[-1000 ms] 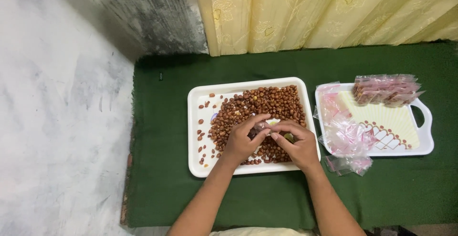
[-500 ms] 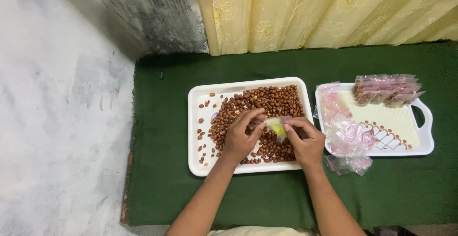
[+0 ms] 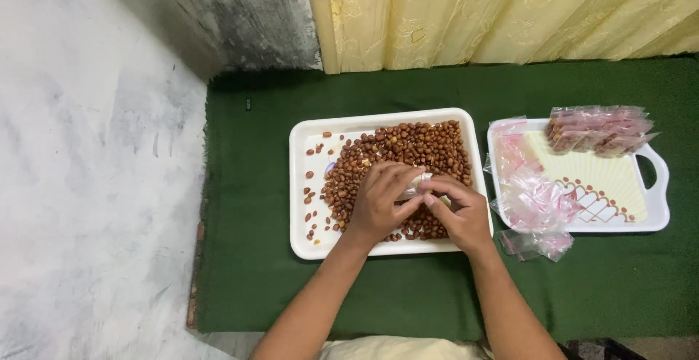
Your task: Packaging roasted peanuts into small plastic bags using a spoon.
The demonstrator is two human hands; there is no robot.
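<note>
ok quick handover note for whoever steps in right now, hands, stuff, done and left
Left hand and right hand: together over the white tray, pinching a small clear packet between them.
Peanuts: heaped in that tray, a few loose at its left side.
Done: filled packets stacked at the back of the handled tray.
Left: empty pink-edged bags piled on its near side, plenty of peanuts unpacked.

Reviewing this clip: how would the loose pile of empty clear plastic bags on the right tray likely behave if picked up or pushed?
The empty plastic bags look thin and crumpled, so probably floppy and very light. They spill over the edge of the handled tray onto the green cloth, so a push would likely slide or scatter them. Their glossy film suggests they slip against each other.
</note>
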